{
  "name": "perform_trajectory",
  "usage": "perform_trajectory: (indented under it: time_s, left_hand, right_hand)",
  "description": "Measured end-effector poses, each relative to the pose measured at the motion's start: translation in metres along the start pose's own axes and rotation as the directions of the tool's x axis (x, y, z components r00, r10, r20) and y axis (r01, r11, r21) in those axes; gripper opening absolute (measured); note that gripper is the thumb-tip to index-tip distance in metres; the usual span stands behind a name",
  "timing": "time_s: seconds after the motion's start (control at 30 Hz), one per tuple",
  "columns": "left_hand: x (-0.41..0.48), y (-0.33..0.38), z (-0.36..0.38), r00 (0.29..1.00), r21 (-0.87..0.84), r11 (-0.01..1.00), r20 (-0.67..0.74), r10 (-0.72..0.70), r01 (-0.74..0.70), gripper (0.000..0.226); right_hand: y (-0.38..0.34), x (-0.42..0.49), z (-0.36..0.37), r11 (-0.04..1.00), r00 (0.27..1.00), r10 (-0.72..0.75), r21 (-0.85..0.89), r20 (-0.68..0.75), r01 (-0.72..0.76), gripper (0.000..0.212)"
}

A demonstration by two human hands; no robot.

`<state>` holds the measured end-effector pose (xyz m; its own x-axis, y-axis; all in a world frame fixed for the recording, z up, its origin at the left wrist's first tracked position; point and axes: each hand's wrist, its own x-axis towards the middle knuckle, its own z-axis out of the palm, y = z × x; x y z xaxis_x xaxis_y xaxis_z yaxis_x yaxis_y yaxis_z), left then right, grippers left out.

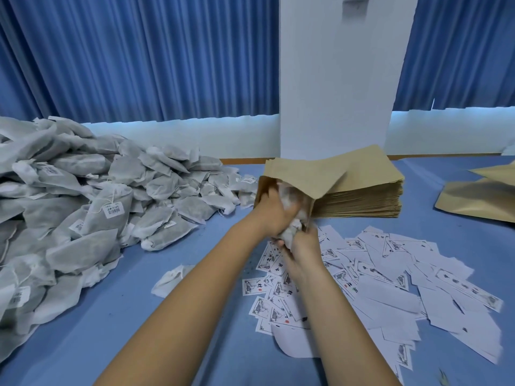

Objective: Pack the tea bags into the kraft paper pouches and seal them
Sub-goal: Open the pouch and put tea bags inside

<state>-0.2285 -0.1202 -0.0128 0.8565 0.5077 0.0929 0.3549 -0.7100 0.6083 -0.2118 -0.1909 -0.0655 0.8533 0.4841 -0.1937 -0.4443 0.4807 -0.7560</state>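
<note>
Blue tabletop point(139, 316), left hand point(274, 215) and right hand point(302, 253) clutching crumpled tea bags point(290, 233), kraft pouch point(306, 174)

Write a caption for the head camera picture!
The left hand and right hand push tea bags into an open kraft pouch beside the tea-bag pile and labels.

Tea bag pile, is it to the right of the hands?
No, the tea bag pile lies to the left of the left hand and right hand; the labels lie on the right.
</note>
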Motion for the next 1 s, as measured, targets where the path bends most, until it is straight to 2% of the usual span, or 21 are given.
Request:
perform_trajectory:
  time_s: [0.1,0.2,0.27,0.33,0.43,0.53,0.6,0.67,0.7,0.73,0.77,0.83,0.87,0.9,0.93,0.97,1.0]
  left_hand:
    - [-0.019,0.0,-0.005,0.979,0.095,0.986,0.166,0.119,-0.136,0.108]
    - [-0.027,-0.002,-0.027,0.926,0.107,0.98,0.356,0.122,-0.17,0.109]
    - [-0.028,0.002,-0.034,0.936,0.052,0.982,0.315,0.157,-0.182,0.098]
    - [-0.022,0.008,-0.032,0.961,0.053,0.974,0.187,0.205,-0.218,0.081]
    - [-0.004,0.015,-0.019,0.97,0.202,0.949,0.053,0.238,-0.244,0.069]
    - [0.017,0.015,-0.008,0.993,0.457,0.884,-0.001,0.118,-0.105,0.062]
    - [0.027,0.014,-0.011,1.0,0.561,0.828,-0.006,0.026,-0.018,0.061]
    - [0.026,0.019,-0.018,0.999,0.572,0.82,0.011,-0.042,0.028,0.061]
    - [0.018,0.025,-0.019,0.999,0.591,0.806,0.005,-0.034,0.025,0.057]
    - [0.006,0.031,-0.019,0.999,0.634,0.774,-0.033,0.034,-0.006,0.049]
    - [-0.01,0.035,-0.015,0.973,0.679,0.731,-0.117,0.201,-0.069,0.037]
    - [-0.047,0.032,-0.006,0.765,0.741,0.638,-0.282,0.579,-0.21,0.008]
    - [-0.061,0.023,-0.002,0.639,0.719,0.634,-0.351,0.684,-0.283,0.003]
    - [-0.07,0.011,-0.001,0.575,0.671,0.67,-0.425,0.699,-0.318,0.005]
    - [-0.075,-0.004,-0.001,0.586,0.623,0.735,-0.501,0.637,-0.266,0.009]
    - [-0.079,-0.019,-0.002,0.684,0.583,0.805,-0.542,0.488,-0.111,0.014]
    - [-0.08,-0.034,-0.004,0.804,0.563,0.816,-0.54,0.247,0.127,0.02]
  right_hand:
    - [-0.002,0.003,-0.005,0.99,0.999,0.045,0.132,0.006,-0.046,0.035]
    - [-0.004,-0.001,-0.005,0.986,0.991,0.132,0.111,-0.038,-0.127,0.041]
    - [-0.005,-0.004,-0.002,0.977,0.987,0.156,0.152,-0.025,-0.15,0.029]
    - [-0.005,-0.007,0.003,0.985,0.989,0.147,0.094,-0.001,-0.146,0.027]
    - [0.004,-0.014,0.012,0.986,0.995,0.077,-0.156,0.068,-0.066,0.033]
    - [0.013,-0.023,0.017,0.955,0.988,-0.009,-0.292,0.151,0.054,0.026]
    - [0.012,-0.024,0.017,0.948,0.984,-0.034,-0.306,0.177,0.087,0.026]
    - [0.006,-0.022,0.016,0.962,0.98,-0.049,-0.254,0.193,0.098,0.031]
    - [0.004,-0.02,0.015,0.972,0.981,-0.058,-0.215,0.185,0.098,0.033]
    - [0.003,-0.018,0.013,0.98,0.984,-0.063,-0.176,0.169,0.093,0.033]
    - [0.003,-0.018,0.012,0.988,0.985,-0.063,-0.131,0.161,0.084,0.032]
    - [0.004,-0.019,0.01,1.0,0.979,-0.027,-0.007,0.204,0.029,0.03]
    - [0.004,-0.018,0.009,1.0,0.974,-0.006,0.02,0.227,0.001,0.028]
    - [0.002,-0.018,0.009,1.0,0.975,0.011,0.001,0.223,-0.011,0.027]
    - [0.0,-0.017,0.01,0.998,0.98,0.02,-0.057,0.197,-0.009,0.027]
    - [0.0,-0.016,0.01,0.994,0.984,0.027,-0.109,0.178,-0.008,0.029]
    - [0.0,-0.014,0.01,0.989,0.983,0.031,-0.145,0.18,-0.004,0.03]
